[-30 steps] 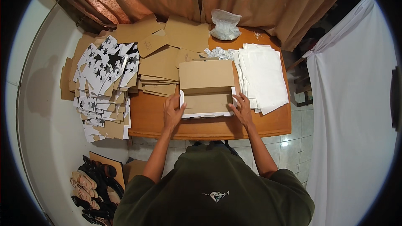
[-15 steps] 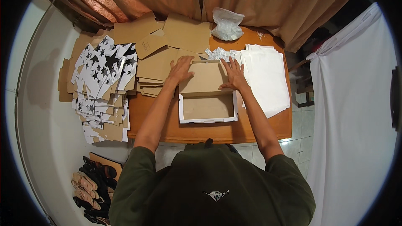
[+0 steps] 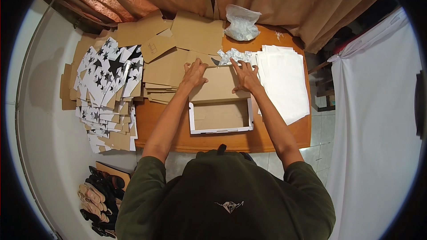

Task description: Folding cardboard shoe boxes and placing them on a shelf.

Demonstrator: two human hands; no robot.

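A small cardboard box (image 3: 221, 116), brown inside with white outer walls, stands near the table's front edge. Its brown lid (image 3: 218, 86) is raised at the far side. My left hand (image 3: 195, 75) grips the lid's far left corner with bent fingers, its thumb on the inner face. At the far right corner my right hand (image 3: 245, 78) holds the lid likewise, fingers over the edge and thumb lower down. The fingertips are partly hidden behind the lid's edge. Just beyond it lies a heap of small whitish packets (image 3: 233, 55).
White paper sheets (image 3: 284, 84) are stacked right of the box. Flat brown cardboard (image 3: 164, 69) lies to the left, beside a tall pile of star-printed pieces (image 3: 109, 73). A clear plastic bag (image 3: 242, 24) sits at the back. Shoes (image 3: 95, 198) stand low at left.
Both hands have drawn slightly inward along the lid's far edge, and their fingers are more bent over it. The box stays in place.
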